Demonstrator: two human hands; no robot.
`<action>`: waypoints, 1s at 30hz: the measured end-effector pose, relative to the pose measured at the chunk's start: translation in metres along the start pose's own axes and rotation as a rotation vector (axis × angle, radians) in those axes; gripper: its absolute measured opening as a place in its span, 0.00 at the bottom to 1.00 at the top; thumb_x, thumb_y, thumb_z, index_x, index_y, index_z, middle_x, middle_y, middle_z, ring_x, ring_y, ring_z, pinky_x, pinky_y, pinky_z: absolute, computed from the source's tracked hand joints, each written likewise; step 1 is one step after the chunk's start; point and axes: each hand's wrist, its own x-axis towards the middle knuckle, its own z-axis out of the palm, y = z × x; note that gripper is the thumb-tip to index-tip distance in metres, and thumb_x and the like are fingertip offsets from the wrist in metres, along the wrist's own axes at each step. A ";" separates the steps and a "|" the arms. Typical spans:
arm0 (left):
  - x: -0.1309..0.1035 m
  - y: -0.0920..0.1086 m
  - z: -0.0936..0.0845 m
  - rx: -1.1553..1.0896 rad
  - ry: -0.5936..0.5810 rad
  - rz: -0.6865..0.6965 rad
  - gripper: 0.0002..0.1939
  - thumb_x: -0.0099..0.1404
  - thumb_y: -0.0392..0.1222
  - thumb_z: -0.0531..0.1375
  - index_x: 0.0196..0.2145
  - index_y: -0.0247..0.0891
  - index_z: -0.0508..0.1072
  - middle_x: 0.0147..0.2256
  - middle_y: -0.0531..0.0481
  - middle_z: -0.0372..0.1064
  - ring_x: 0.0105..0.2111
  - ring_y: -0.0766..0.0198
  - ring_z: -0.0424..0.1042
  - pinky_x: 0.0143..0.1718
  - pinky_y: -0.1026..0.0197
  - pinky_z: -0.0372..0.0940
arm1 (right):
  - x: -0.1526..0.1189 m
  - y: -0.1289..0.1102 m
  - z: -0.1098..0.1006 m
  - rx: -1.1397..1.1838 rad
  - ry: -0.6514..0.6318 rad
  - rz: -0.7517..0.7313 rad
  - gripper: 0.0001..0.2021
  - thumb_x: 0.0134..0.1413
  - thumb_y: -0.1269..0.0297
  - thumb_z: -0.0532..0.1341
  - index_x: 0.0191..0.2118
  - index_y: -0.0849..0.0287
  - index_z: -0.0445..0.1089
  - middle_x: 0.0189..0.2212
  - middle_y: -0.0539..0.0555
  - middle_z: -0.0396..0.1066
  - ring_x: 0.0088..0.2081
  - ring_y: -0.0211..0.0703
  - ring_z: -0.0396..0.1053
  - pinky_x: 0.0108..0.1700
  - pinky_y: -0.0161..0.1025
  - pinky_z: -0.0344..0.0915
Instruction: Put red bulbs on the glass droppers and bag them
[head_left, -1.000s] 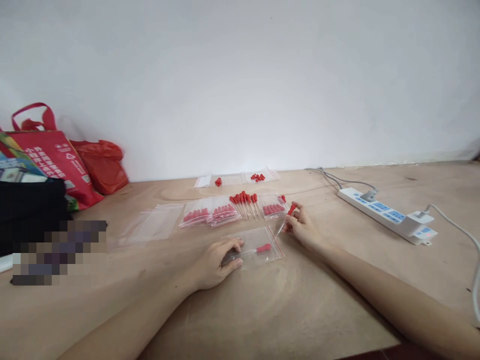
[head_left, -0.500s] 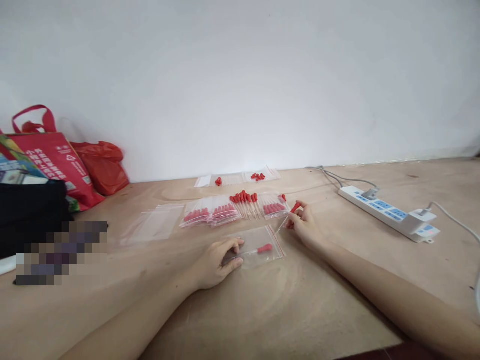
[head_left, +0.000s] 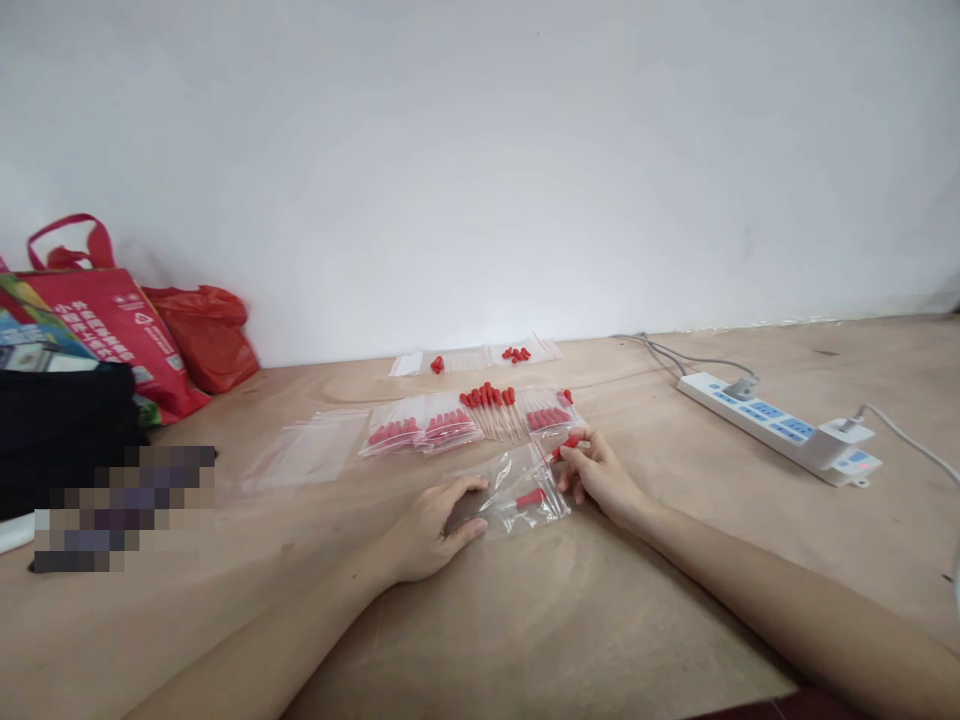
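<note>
A clear zip bag (head_left: 501, 515) lies in front of me with one red-bulbed dropper (head_left: 531, 498) inside. My left hand (head_left: 439, 525) rests at the bag's left end, thumb and fingers apart on its film. At the bag's right, zip-edged opening, my right hand (head_left: 596, 475) pinches a second dropper by its red bulb (head_left: 566, 447); its thin clear stem is hard to make out against the film. Just beyond are loose droppers (head_left: 491, 398) in a fan, with filled bags (head_left: 394, 430) to their left and another filled bag (head_left: 548, 415) to their right.
Flat unfilled bags (head_left: 311, 450) lie left of the filled ones. Bags with red bulbs (head_left: 516, 354) are near the wall. A white power strip (head_left: 772, 415) with cables stands at right; a red tote (head_left: 112, 325), a red plastic bag (head_left: 214, 335) and dark cloth are at left.
My right hand has moved left and slightly down, bringing its dropper to the bag's opening. The bag's right side has lifted and creased. My left hand has hardly moved.
</note>
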 end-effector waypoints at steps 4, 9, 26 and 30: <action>0.000 0.001 -0.001 0.022 -0.011 -0.010 0.17 0.59 0.41 0.54 0.47 0.40 0.61 0.48 0.47 0.63 0.47 0.57 0.63 0.48 0.55 0.58 | 0.000 0.000 -0.003 -0.119 -0.094 0.025 0.15 0.39 0.59 0.60 0.30 0.57 0.54 0.18 0.42 0.63 0.13 0.31 0.61 0.09 0.25 0.41; 0.001 0.001 -0.001 0.026 -0.003 0.012 0.17 0.60 0.41 0.54 0.47 0.40 0.61 0.47 0.48 0.64 0.46 0.58 0.64 0.47 0.56 0.59 | 0.005 0.002 -0.006 -0.160 -0.226 -0.020 0.15 0.34 0.56 0.65 0.26 0.61 0.62 0.16 0.44 0.63 0.14 0.29 0.57 0.16 0.29 0.53; 0.001 -0.001 0.001 -0.013 -0.004 0.051 0.04 0.60 0.39 0.53 0.34 0.38 0.62 0.47 0.45 0.65 0.48 0.59 0.63 0.45 0.57 0.59 | 0.082 -0.026 -0.050 -1.001 0.193 -0.198 0.08 0.42 0.65 0.57 0.28 0.64 0.69 0.26 0.54 0.71 0.29 0.38 0.66 0.29 0.30 0.58; -0.001 -0.002 0.001 -0.016 -0.003 0.044 0.03 0.60 0.39 0.53 0.32 0.39 0.60 0.46 0.44 0.65 0.46 0.59 0.64 0.43 0.57 0.60 | 0.113 -0.029 -0.047 -1.074 0.310 0.032 0.18 0.38 0.62 0.61 0.37 0.67 0.68 0.32 0.60 0.71 0.32 0.42 0.67 0.26 0.31 0.57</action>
